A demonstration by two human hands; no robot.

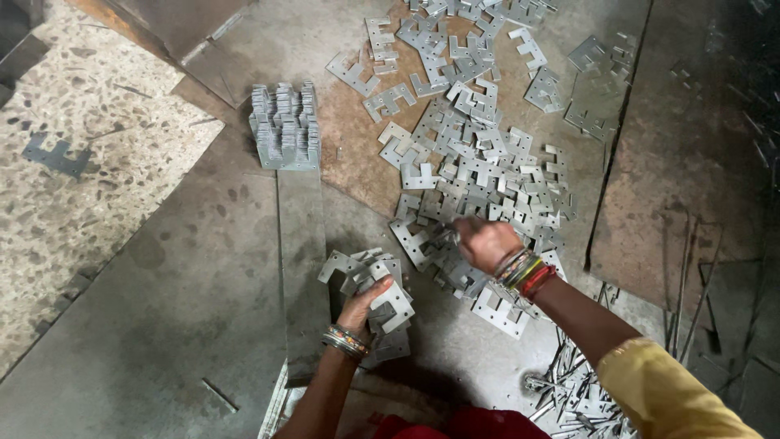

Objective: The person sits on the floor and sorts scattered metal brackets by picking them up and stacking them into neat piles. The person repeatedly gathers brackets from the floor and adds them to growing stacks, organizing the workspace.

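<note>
1. Stamped metal plates [479, 175], flat, pale grey and cut with comb-like notches, lie scattered in a loose heap across the floor [162, 276], spreading from the top centre of the view down to the right hand.
2. Left hand [363, 305] is closed around a fanned bundle of plates [375, 284], thumb across the front piece; the bundle sits just above the floor, beside the lower edge of the heap.
3. Right hand [485, 242] is curled, knuckles up, fingers pinched on the near edge of the heap. It touches the plates there, but whether it actually grips one cannot be told, since the fingertips are hidden under the hand.
4. Both wrists carry bangles: silver-toned with coloured bands on the left [345, 340], mixed red, green and gold on the right [524, 271]. A yellow sleeve [658, 390] covers the right upper arm.
5. Stacked plates [284, 126], set on edge in tidy rows, form a block at the far end of a long narrow metal strip [302, 268]; the block is well apart from both hands.
6. Thin metal offcuts [569, 390], narrow slivers in a tangle, lie at the lower right, near the right elbow.
7. A single dark plate-shaped piece [55, 154] rests alone on the speckled stone surface at far left.
8. Large rusted sheets [674, 203] cover the floor on the right.
</note>
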